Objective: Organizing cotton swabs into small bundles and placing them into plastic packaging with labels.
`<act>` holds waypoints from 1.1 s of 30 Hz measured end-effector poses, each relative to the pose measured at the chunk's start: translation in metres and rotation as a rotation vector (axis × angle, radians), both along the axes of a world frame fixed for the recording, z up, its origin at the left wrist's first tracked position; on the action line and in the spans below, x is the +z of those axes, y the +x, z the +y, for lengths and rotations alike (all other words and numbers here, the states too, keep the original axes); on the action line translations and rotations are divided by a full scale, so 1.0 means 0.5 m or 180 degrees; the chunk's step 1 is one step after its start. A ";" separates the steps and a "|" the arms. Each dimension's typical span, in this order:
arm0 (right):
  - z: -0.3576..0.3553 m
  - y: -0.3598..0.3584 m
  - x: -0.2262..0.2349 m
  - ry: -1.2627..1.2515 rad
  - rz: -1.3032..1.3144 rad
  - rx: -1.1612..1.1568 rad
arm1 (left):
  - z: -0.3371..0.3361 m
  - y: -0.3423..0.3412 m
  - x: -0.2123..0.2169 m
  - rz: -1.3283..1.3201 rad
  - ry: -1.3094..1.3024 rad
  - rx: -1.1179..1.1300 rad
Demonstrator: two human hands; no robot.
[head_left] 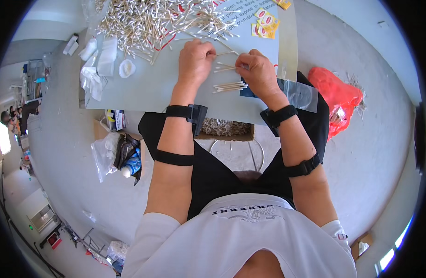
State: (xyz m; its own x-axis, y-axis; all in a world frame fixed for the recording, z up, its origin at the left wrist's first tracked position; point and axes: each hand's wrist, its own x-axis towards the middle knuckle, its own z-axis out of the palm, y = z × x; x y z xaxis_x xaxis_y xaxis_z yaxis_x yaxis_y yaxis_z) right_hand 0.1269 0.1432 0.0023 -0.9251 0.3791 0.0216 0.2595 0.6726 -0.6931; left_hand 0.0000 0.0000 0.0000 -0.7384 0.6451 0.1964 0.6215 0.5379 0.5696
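Note:
My left hand is closed in a pinch on the end of a cotton swab, which points toward the right hand. Opposite it, my right hand pinches a couple of cotton swabs whose tips stick out to the left. Just below the hands, a small row of cotton swabs lies side by side on the grey tabletop. A large loose heap of cotton swabs spreads over the far side of the table.
Yellow packets lie at the far right. A small white tub and a clear plastic box stand at the left. Clear plastic film overhangs the near right edge. Below are a carton of swabs and a red bag.

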 end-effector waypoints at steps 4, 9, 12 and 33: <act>-0.004 -0.002 0.004 -0.0065 0.0115 -0.0030 | 0.003 0.003 0.004 0.0084 -0.0018 -0.0065; 0.015 -0.024 -0.017 -0.0408 0.0578 -0.0476 | 0.007 0.004 0.007 0.0087 0.0032 -0.0149; 0.024 -0.046 -0.015 -0.0050 0.0533 -0.0417 | 0.005 0.006 0.007 0.0113 -0.0096 -0.0172; 0.035 -0.048 -0.022 -0.0014 0.0378 0.0119 | -0.022 0.036 -0.001 -0.0052 0.0048 -0.0002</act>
